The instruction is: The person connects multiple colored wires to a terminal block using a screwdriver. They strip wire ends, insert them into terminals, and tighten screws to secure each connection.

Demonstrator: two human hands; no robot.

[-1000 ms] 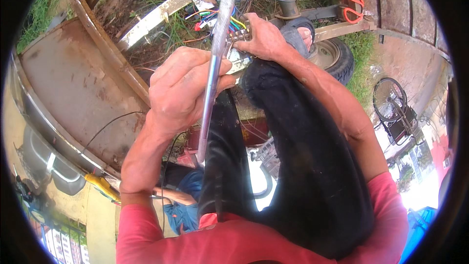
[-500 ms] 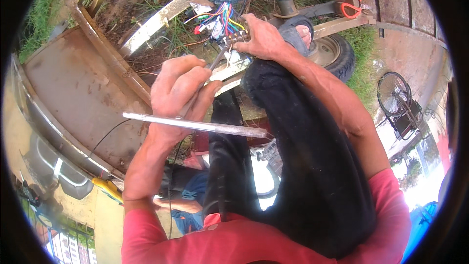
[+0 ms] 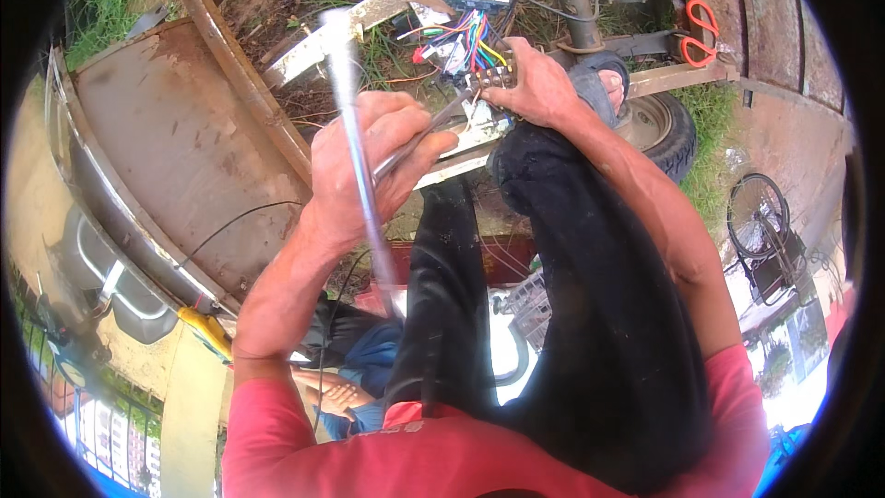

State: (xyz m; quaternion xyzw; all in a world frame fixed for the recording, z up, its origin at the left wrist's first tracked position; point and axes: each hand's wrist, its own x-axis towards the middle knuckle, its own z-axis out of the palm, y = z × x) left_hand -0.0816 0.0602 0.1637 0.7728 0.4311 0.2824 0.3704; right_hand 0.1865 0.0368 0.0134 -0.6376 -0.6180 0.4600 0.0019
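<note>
While my right hand [image 3: 542, 88] pinches the block [image 3: 487, 80], I see my left hand [image 3: 380, 138] wrapped round the tool [image 3: 350, 120] near the block, wires [image 3: 476, 41] just beyond it.

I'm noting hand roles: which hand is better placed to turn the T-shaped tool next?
Probably left: the left hand holds the tool, which reaches toward the terminal block; the right hand is at that block.

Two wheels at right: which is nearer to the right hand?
The thick-tyred wheel beside the sandalled foot; the thin spoked wheel is farther right.
</note>
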